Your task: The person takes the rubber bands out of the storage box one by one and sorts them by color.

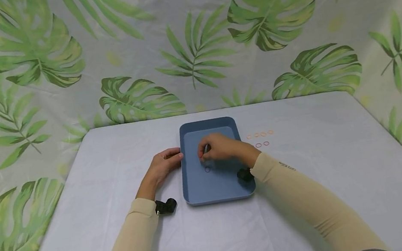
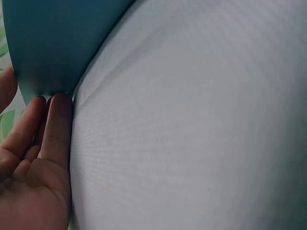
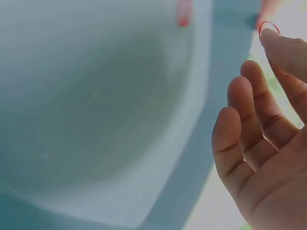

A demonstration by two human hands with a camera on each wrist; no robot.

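A blue rectangular tray [image 1: 218, 188] lies lengthwise in the middle of the table. Against its left wall rest the fingertips of my left hand [image 1: 164, 163]; the left wrist view shows these fingers fairly straight beside the wall. Over the tray's inside, my right hand [image 1: 219, 146] pinches a thin red rubber band [image 3: 260, 29] between thumb and index finger, while its other fingers are loosely bent. Just below that hand, a dark rubber band [image 1: 207, 169] lies on the tray floor.
Right of the tray, a row of several orange rubber bands [image 1: 263, 134] lies on the white-covered table [image 1: 327, 158]. Nearer than these are red rubber bands [image 1: 258, 145], partly hidden by the right wrist. A leaf-patterned cloth [image 1: 198, 56] hangs behind the table.
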